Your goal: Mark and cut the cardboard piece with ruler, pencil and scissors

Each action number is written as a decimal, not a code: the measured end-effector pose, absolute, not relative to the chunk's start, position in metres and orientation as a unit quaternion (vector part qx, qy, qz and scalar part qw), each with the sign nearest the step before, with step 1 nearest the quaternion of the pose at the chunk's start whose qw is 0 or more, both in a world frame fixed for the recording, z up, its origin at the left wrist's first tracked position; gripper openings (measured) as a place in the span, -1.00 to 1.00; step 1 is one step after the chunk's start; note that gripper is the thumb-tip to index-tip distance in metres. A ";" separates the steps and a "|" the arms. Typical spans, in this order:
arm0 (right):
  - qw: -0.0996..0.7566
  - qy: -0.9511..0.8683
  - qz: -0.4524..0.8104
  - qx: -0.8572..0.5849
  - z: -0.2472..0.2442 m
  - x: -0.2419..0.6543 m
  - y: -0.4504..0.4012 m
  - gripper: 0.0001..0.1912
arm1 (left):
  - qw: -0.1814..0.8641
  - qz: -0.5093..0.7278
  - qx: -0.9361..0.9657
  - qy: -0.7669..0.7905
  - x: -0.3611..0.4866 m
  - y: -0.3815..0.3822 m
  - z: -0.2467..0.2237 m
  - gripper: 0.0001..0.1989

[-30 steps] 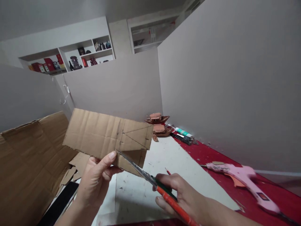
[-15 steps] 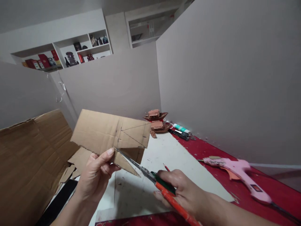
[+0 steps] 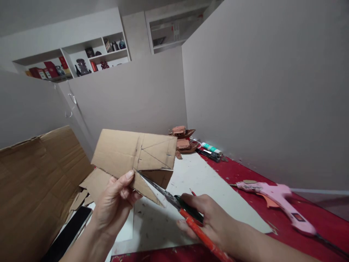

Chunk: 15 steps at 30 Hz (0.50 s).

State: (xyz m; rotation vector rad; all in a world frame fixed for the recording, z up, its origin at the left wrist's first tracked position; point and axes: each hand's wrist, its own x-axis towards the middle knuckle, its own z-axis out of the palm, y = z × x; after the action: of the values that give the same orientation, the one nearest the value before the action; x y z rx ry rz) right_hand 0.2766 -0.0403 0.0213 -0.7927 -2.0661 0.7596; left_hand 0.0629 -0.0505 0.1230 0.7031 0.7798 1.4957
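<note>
My left hand pinches a cardboard piece by its lower edge, thumb on top. Pencilled lines, two of them slanting to a point, mark the right part of the cardboard. A pointed flap hangs from its lower edge, split off by a cut. In my right hand is a pair of scissors with orange and dark green handles. Their blades lie in the cut, tips close to my left thumb. How far the blades are apart is hard to see.
A pink glue gun lies on the red cloth at right. Small brown model boats stand at the back beside a utility knife. Large cardboard and a black phone occupy the left. A white board covers the middle.
The cardboard has shifted slightly right and turned a little in my left hand's hold. My right hand and the scissors have barely moved.
</note>
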 end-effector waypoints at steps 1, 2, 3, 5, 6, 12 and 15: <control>0.393 -0.813 0.293 -0.313 0.021 0.276 -0.040 -0.70 | 0.610 0.648 0.300 0.343 0.063 -0.050 0.122 -0.59; 0.394 -0.812 0.293 -0.315 0.021 0.276 -0.040 -0.71 | 0.610 0.648 0.297 0.346 0.064 -0.050 0.121 -0.59; 0.393 -0.812 0.295 -0.315 0.021 0.276 -0.040 -0.72 | 0.610 0.647 0.295 0.348 0.064 -0.050 0.121 -0.60; 0.391 -0.811 0.302 -0.314 0.022 0.275 -0.040 -0.69 | 0.618 0.646 0.290 0.341 0.065 -0.050 0.120 -0.61; 0.391 -0.810 0.307 -0.311 0.023 0.275 -0.040 -0.67 | 0.624 0.645 0.286 0.336 0.065 -0.050 0.120 -0.62; 0.399 -0.817 0.289 -0.300 0.021 0.277 -0.041 -0.69 | 0.654 0.638 0.266 0.309 0.063 -0.050 0.119 -0.77; 0.422 -0.839 0.200 -0.280 0.017 0.278 -0.038 -0.72 | 0.659 0.635 0.233 0.328 0.064 -0.053 0.123 -0.87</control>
State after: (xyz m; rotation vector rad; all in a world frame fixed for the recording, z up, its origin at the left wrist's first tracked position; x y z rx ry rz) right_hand 0.2784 -0.0379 0.0170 -0.7016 -2.1009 0.5011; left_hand 0.0641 -0.0534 0.1230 0.5279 0.7425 1.4369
